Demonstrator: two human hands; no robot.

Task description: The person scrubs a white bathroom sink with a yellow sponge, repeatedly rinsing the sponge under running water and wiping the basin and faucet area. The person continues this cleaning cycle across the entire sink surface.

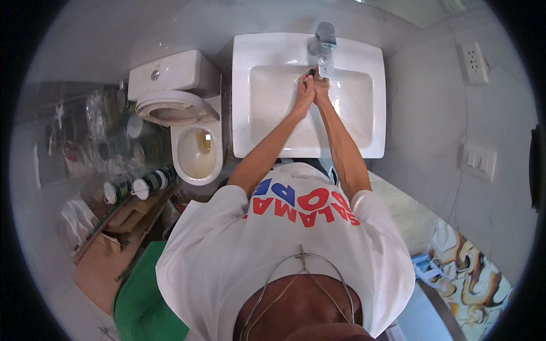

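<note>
Over the basin of a white ceramic washbasin (273,106), both hands are close together beneath a chrome faucet (325,36). Clear water (326,64) runs from its spout onto or just beside my right hand (322,88). My left hand (305,94) touches the right one along the wrist side, and its fingers are curled on a small dark object (312,72), too small to identify. The fingers of my right hand are partly hidden by the water, so whether they hold anything cannot be told.
A white toilet (217,157) with its lid and seat raised stands left of the washbasin. Further left are paint-like containers (143,187), plastic wrap, cardboard (100,273) and a green sheet (147,298). A wall socket (474,63) and a switch plate (478,163) are on the right wall.
</note>
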